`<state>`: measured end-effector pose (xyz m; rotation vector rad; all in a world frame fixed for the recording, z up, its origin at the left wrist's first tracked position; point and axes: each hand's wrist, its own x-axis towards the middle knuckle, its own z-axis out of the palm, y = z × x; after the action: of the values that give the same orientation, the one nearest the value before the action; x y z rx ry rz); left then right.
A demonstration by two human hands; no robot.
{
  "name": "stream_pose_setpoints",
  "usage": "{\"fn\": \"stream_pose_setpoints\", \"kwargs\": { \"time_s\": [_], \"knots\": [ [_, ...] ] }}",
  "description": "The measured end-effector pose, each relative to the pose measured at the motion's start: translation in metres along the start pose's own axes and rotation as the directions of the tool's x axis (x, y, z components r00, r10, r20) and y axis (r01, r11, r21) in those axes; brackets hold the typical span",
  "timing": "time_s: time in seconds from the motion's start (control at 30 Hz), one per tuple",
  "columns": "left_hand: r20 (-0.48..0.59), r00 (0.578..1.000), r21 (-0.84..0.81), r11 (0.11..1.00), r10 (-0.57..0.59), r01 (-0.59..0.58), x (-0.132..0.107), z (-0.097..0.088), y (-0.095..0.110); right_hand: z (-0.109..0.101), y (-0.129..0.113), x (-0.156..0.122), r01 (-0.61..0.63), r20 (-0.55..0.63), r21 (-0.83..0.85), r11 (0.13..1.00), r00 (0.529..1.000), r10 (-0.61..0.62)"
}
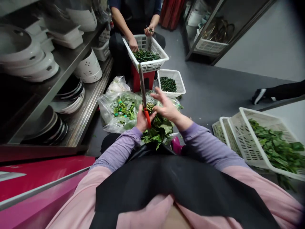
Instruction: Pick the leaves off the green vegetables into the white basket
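A bunch of leafy greens [160, 127] with round cut stem ends [150, 107] facing away is in front of my lap. My left hand [141, 121] is closed around its left side. A knife [143, 87] with a long dark blade and orange-red handle points upward, its handle lying against my left hand. My right hand [166, 108] has its fingers spread, with the thumb at the stem ends. Beyond my left hand, an open clear plastic bag [107, 109] contains tied bunches of greens.
Opposite, a person handles green chillies in a white basket [157, 66] on a red stool [149, 79]. Another basket [182, 83] of chillies stands nearby. Metal shelves [78, 122] with crockery line the left. At right are baskets [252, 140] with leaves and a person's foot [258, 95].
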<state>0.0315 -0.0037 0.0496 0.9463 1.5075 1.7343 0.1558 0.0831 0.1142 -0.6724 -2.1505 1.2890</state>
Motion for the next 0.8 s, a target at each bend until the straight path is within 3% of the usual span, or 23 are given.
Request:
{"fn": "stream_pose_setpoints", "kwargs": {
  "time_s": [0.07, 0.17, 0.37, 0.53, 0.63, 0.8],
  "knots": [
    [-0.087, 0.994, 0.028, 0.998, 0.064, -0.062, 0.0, -0.001, 0.002, 0.027, 0.017, 0.011, -0.095, 0.192, 0.057, 0.994, 0.978, 0.082],
    [-0.124, 0.989, 0.054, 0.996, 0.075, -0.069, 0.001, -0.005, 0.006, 0.05, 0.042, 0.003, -0.181, 0.237, 0.109, 0.977, 0.96, 0.151],
    [-0.091, 0.994, 0.061, 0.997, 0.057, -0.051, 0.0, -0.005, 0.016, 0.049, 0.05, -0.035, -0.355, 0.324, 0.304, 0.884, 0.911, 0.254],
    [-0.037, 0.999, 0.012, 1.0, 0.001, 0.0, -0.008, 0.002, 0.016, 0.052, 0.054, -0.059, -0.389, 0.331, 0.37, 0.843, 0.904, 0.272],
    [0.055, 0.998, -0.028, 0.999, -0.038, 0.04, -0.005, 0.002, 0.012, 0.05, 0.056, -0.063, -0.391, 0.265, 0.268, 0.88, 0.908, 0.323],
    [0.244, 0.966, -0.171, 0.976, -0.091, 0.135, 0.013, -0.001, 0.008, 0.03, 0.043, -0.052, -0.404, 0.061, -0.102, 0.909, 0.91, 0.411]
  ]
}}
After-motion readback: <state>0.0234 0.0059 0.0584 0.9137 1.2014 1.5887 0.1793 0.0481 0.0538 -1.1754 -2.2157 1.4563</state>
